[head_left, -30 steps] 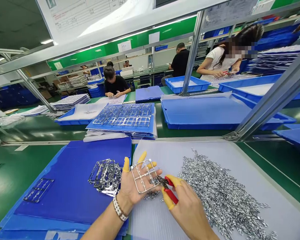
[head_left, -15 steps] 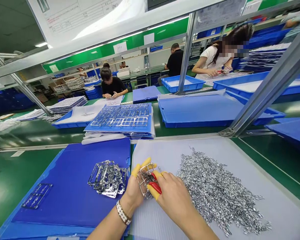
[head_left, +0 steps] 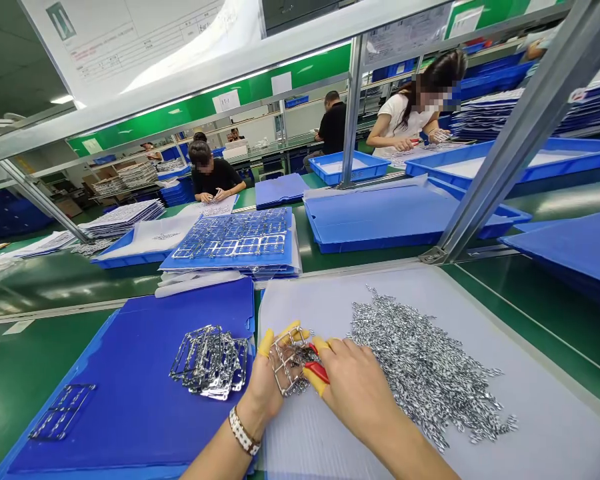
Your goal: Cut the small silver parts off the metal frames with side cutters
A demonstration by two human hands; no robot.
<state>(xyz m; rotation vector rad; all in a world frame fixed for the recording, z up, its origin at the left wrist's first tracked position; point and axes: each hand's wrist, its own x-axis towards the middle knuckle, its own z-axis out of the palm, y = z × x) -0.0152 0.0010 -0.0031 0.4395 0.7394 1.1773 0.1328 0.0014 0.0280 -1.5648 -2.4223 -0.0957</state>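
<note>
— Closer together now, aren't they? A moment ago the left hand (head_left: 263, 381) held the stamped metal frame (head_left: 286, 363) out on a spread palm, with the red-handled side cutters (head_left: 317, 372) off to its right.

— Yes. Now the frame stands tilted up between both hands, and the left fingers curl round its edge, gripping it.

— And the right hand (head_left: 356, 387)?

— Closed round the cutters' red grips. Their tips reach into the middle of the frame, though I cannot tell whether they are biting on a bar.

— What lies around them?

— Just right of the right hand, a heap of small cut metal pieces (head_left: 425, 367) on a pale corrugated plastic sheet (head_left: 300, 447). Left of the left hand, a stack of metal frames (head_left: 210, 360) on a blue plastic board (head_left: 105, 413). Yellow finger cots (head_left: 266, 342) cover the fingertips, and a patterned bracelet (head_left: 243, 432) circles the left wrist.
</note>
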